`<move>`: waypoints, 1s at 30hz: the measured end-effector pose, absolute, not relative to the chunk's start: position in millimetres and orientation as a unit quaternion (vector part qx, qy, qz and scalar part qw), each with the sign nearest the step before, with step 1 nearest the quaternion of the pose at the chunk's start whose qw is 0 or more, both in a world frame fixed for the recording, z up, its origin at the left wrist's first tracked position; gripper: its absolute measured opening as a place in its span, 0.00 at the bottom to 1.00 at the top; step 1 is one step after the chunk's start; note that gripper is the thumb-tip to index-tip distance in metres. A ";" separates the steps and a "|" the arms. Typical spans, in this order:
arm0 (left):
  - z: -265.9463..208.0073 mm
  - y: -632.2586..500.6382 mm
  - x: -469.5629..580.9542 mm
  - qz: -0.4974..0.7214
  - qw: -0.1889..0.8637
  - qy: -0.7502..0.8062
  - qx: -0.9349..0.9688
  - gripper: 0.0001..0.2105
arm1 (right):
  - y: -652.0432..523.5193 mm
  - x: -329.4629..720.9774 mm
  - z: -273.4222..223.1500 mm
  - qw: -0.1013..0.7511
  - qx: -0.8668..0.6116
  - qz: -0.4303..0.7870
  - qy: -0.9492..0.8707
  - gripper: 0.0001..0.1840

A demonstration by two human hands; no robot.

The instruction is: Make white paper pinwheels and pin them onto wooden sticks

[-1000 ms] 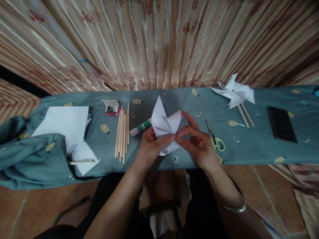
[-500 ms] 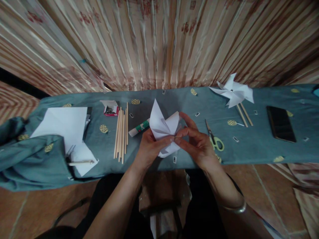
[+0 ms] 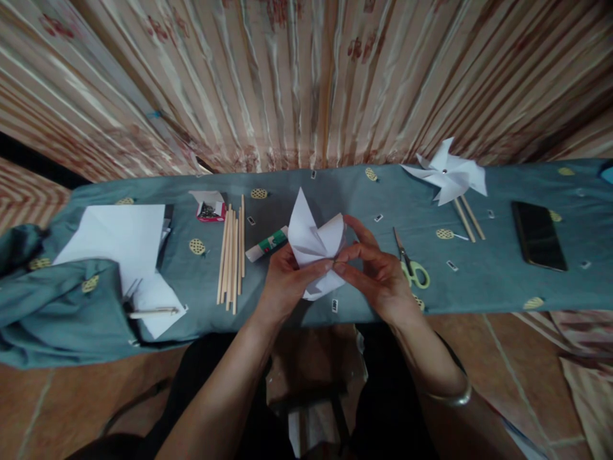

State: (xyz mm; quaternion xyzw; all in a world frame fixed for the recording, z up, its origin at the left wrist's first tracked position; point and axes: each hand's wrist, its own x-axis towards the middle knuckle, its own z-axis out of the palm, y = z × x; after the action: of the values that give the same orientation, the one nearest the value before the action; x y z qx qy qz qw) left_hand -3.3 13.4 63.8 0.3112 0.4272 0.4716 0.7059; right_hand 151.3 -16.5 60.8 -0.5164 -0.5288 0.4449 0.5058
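Note:
A white paper pinwheel (image 3: 306, 236), partly folded into blades, is held over the middle of the table. My left hand (image 3: 287, 281) grips it from the left, with the thumb pressed at its centre. My right hand (image 3: 376, 271) pinches at that same centre from the right; whatever small thing sits between thumb and forefinger is too small to make out. Just left of the paper lies a green and white box (image 3: 268, 244). Green-handled scissors (image 3: 414, 273) rest beside my right hand.
Several wooden sticks (image 3: 230, 259) lie left of the box, near a small red box of metal pins (image 3: 211, 207). White paper sheets (image 3: 124, 236) and a pen (image 3: 153, 313) are at far left. At right are a finished pinwheel (image 3: 453, 172) on sticks and a black phone (image 3: 539, 235).
Both hands keep their hold on the paper pinwheel, with only slight finger movement at its centre. The whole view has shifted a little.

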 end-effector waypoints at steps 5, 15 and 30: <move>62.5 13.3 -3.2 0.469 0.711 0.426 0.306 0.18 | -16.9 150.7 61.8 0.507 -0.519 0.438 -0.531 0.04; 62.6 12.6 -3.9 0.470 0.718 0.424 0.290 0.18 | -21.3 146.4 61.3 0.522 -0.578 0.339 -0.527 0.08; 63.0 5.6 -2.9 0.434 0.738 0.437 0.277 0.18 | -17.9 150.4 61.3 0.495 -0.515 0.625 -0.315 0.18</move>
State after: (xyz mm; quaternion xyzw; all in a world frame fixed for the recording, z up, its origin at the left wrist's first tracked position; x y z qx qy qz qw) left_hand -2.9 5.6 63.0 0.2767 0.4370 0.4335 0.7379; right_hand 150.4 -17.9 61.3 -0.5153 -0.3151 0.6250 0.4945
